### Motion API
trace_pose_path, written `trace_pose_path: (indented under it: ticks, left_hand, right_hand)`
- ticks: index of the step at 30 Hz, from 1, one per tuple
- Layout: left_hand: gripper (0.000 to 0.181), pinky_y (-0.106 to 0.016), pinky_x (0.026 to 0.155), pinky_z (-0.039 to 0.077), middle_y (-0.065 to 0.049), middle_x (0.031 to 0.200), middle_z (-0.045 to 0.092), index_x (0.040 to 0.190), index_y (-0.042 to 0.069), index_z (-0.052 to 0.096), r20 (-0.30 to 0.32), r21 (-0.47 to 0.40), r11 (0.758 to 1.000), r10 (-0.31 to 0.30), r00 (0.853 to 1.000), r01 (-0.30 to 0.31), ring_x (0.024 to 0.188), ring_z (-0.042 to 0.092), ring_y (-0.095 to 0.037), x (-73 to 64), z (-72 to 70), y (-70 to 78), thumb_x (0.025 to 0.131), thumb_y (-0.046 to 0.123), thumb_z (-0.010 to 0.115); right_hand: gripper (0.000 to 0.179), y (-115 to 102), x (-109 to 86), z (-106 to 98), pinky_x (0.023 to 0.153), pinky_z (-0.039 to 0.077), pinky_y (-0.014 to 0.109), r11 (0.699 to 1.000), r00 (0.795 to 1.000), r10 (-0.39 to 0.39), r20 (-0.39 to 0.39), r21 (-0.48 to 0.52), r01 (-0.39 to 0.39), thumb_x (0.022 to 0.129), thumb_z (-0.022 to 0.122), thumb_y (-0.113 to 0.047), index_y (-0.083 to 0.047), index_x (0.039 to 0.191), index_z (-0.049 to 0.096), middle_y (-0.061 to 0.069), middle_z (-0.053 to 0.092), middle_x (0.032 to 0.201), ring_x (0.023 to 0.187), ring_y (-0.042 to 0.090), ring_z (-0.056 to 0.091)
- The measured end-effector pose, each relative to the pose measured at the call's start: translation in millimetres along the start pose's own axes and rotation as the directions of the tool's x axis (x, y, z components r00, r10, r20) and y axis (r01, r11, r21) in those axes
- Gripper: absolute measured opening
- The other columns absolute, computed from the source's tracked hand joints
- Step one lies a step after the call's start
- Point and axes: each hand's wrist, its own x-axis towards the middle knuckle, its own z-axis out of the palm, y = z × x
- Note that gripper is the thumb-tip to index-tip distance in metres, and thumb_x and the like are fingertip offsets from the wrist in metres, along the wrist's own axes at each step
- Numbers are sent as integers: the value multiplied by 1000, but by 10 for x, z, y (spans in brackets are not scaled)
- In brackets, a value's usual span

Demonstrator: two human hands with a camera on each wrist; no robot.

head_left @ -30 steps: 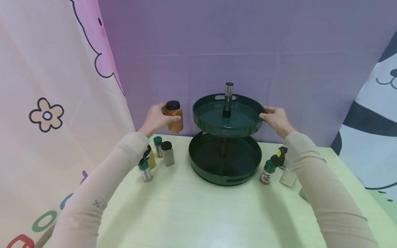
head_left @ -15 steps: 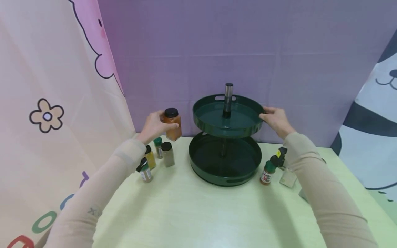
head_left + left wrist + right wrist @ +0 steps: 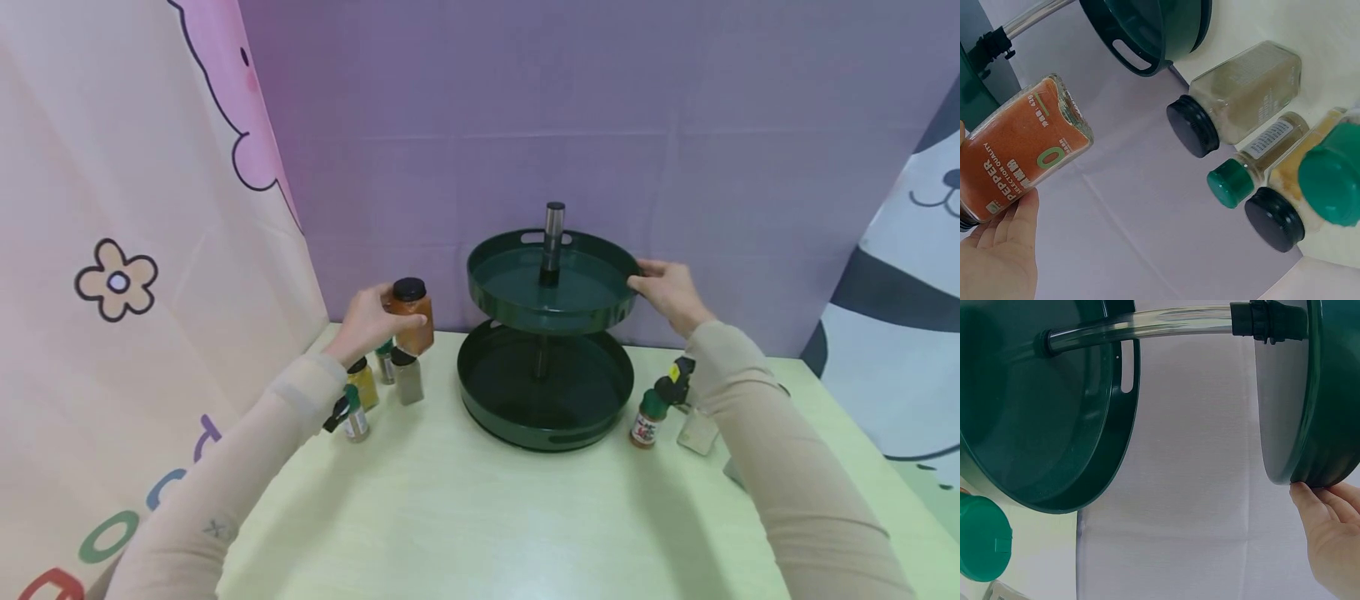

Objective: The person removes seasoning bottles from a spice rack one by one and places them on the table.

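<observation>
My left hand (image 3: 366,323) grips a black-lidded jar of orange-red pepper powder (image 3: 412,323), labelled PEPPER in the left wrist view. The jar is upright and overlaps the black lid of a grey-brown spice jar (image 3: 408,383) in the head view. To the right of it stands a dark green two-tier round tray stand, its upper tray (image 3: 517,310) and lower tray (image 3: 510,429) joined by a metal pole (image 3: 552,237). At the right rim of the upper tray my right hand (image 3: 670,292) pinches the edge between thumb and fingers.
Below my left hand stand a yellow spice jar (image 3: 363,387) and green-capped bottles, one (image 3: 356,421) nearer me. Right of the stand are a red-labelled green-capped bottle (image 3: 646,421) and a pale jar (image 3: 697,432), partly behind my right sleeve. A purple cloth (image 3: 450,125) hangs behind the table.
My left hand has lowered the pepper jar and drawn it slightly left, down toward the spice jars. The right hand stays on the upper tray's rim.
</observation>
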Motion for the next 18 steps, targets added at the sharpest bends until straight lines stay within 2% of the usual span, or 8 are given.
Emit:
trace_pose_path:
  ticks: [10,18]
  left_hand:
    - [61,-42,89,46,-14,115,59,124,3,50,19,-29,999,-24,1000,24,104,55,-28,-69,41,-112,76,33,73]
    - [60,-43,91,46,-11,117,59,126,7,50,47,-57,997,-44,998,46,107,54,-27,-125,63,-191,77,33,72]
  right_hand:
    - [58,3,-15,3,110,25,48,1000,1000,-1,3,-4,1,93,46,-19,-2,144,23,21,24,148,137,34,22]
    - [58,-16,-25,-1,109,24,50,1000,1000,1,16,-17,-1,94,46,-20,-3,144,22,20,20,150,138,34,18]
